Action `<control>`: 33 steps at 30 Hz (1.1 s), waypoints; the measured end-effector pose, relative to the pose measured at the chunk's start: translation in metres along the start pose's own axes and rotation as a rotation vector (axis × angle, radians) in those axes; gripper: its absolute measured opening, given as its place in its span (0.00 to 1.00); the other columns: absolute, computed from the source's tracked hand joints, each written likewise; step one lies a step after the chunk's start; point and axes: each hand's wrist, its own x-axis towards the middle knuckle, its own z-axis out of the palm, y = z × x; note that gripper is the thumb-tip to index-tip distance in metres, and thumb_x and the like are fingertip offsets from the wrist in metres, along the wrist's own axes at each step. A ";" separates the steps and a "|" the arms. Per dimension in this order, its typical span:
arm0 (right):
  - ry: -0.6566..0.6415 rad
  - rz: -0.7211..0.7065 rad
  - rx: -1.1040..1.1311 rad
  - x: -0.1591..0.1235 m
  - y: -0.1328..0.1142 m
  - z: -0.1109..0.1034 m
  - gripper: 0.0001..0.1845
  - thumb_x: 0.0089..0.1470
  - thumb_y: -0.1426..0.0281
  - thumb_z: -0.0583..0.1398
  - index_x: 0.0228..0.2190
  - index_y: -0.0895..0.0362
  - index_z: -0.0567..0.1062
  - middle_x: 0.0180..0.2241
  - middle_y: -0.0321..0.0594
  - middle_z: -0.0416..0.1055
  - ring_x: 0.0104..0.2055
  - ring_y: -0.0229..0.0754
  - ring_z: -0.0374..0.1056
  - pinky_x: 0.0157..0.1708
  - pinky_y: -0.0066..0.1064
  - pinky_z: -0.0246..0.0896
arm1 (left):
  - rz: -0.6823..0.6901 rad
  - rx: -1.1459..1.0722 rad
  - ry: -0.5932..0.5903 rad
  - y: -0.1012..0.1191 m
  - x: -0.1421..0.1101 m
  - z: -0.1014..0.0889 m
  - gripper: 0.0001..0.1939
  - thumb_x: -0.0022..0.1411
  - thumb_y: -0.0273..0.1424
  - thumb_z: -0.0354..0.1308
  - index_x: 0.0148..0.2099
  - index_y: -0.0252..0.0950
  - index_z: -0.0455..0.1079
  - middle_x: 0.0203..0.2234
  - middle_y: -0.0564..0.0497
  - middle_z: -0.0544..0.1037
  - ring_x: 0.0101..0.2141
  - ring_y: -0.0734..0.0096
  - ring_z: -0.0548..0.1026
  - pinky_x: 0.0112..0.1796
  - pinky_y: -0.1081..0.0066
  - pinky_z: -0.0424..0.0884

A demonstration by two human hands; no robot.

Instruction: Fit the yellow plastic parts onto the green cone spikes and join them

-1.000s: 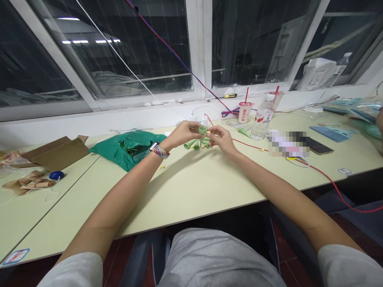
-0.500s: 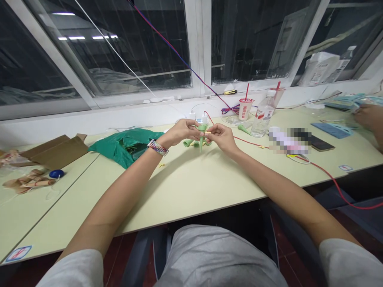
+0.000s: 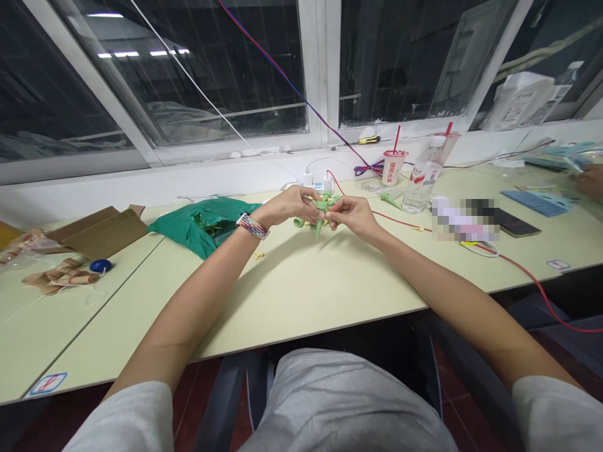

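A green plastic spike (image 3: 320,229), wide at its top and tapering to a point, hangs point down just above the table between my hands. My left hand (image 3: 296,204) is closed around its upper part. At the spike's side, my right hand (image 3: 351,216) is closed in a pinch; what its fingertips hold is too small to make out. More green spikes (image 3: 298,222) with small yellow parts lie behind, partly hidden by my fingers. Another green spike (image 3: 391,200) rests farther right. A small yellow plastic piece (image 3: 259,255) lies left of my hands.
To the left are a torn green plastic bag (image 3: 188,226), an open cardboard box (image 3: 101,232) and wooden pieces with a blue ball (image 3: 100,265). On the right stand a drink cup (image 3: 392,168) and water bottle (image 3: 423,179), near a phone (image 3: 518,225), red cable (image 3: 527,276) and another person's hand (image 3: 591,182).
The view has shifted slightly, so the scene sits farther right. My fingers have moved a little around the green spike, which stays between both hands. The other person's hand has moved toward the right edge.
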 end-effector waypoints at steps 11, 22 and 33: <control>-0.063 -0.022 -0.032 0.004 0.002 -0.002 0.22 0.42 0.57 0.77 0.30 0.56 0.76 0.24 0.34 0.75 0.23 0.36 0.72 0.25 0.29 0.71 | 0.021 0.221 -0.080 0.024 -0.014 -0.010 0.19 0.53 0.38 0.76 0.44 0.35 0.80 0.34 0.44 0.85 0.35 0.60 0.84 0.39 0.64 0.80; 0.149 0.004 -0.045 0.007 0.008 -0.006 0.21 0.45 0.61 0.72 0.41 0.55 0.76 0.33 0.33 0.76 0.22 0.33 0.71 0.22 0.26 0.70 | -0.009 0.083 0.267 0.007 -0.009 -0.035 0.20 0.49 0.35 0.78 0.39 0.34 0.73 0.31 0.44 0.84 0.35 0.59 0.85 0.42 0.62 0.81; 0.177 0.089 -0.137 0.009 0.024 -0.011 0.14 0.45 0.68 0.65 0.37 0.57 0.76 0.30 0.34 0.77 0.20 0.32 0.70 0.20 0.24 0.68 | -0.319 0.225 0.496 -0.059 0.008 -0.054 0.14 0.47 0.34 0.75 0.26 0.32 0.74 0.24 0.39 0.82 0.29 0.59 0.82 0.33 0.66 0.81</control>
